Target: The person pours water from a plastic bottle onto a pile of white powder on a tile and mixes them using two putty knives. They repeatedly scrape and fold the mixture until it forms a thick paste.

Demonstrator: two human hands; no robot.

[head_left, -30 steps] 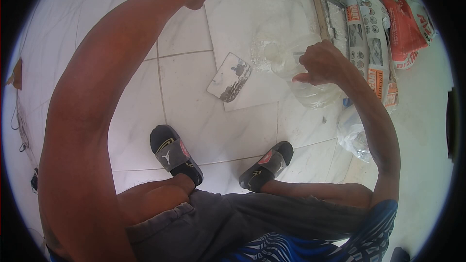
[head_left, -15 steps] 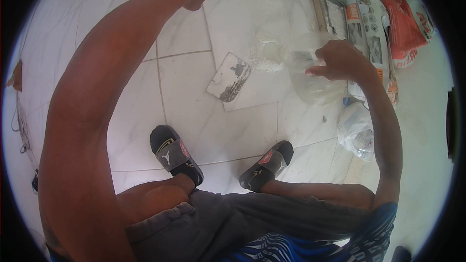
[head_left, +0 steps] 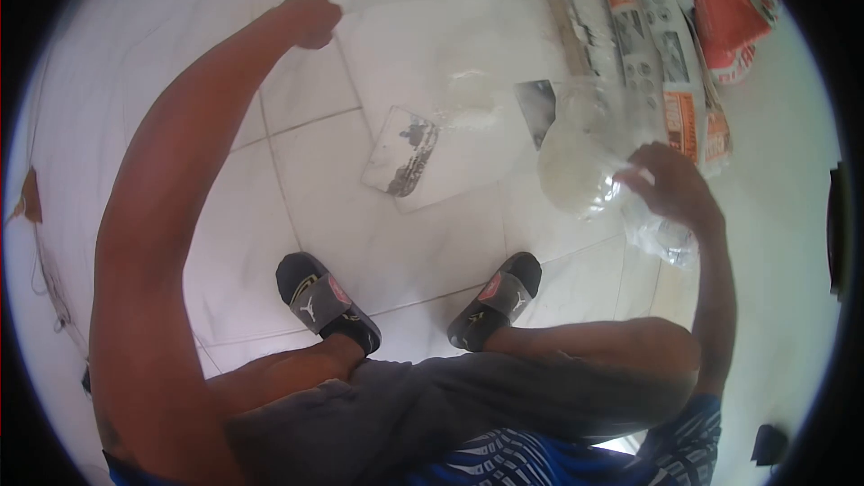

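Observation:
My left hand (head_left: 315,22) is closed in a fist over the tiled floor at the upper left; whatever its fingers may hold is hidden. At the right, the fingers of my right hand (head_left: 670,184) pinch the edge of a clear plastic bag (head_left: 580,171). Its lower part looks round and whitish, and motion blurs it. A dark rectangular piece (head_left: 537,110) lies just left of the bag. White residue (head_left: 472,94) is smeared on the floor nearby. Between my hands lies a pale flat slab (head_left: 400,153) with dark patches.
Printed packaging sacks (head_left: 666,63) and a red bag (head_left: 720,9) lie along the right side. A crumpled clear plastic bag (head_left: 666,238) is below my right hand. My sandalled feet (head_left: 328,301) stand on marble-look tiles (head_left: 432,252). A cord (head_left: 54,288) runs along the left edge.
My right hand has moved down and to the right with the plastic bag, and the dark rectangular piece shows more fully. My left fist has shifted down and left. The view has tilted slightly.

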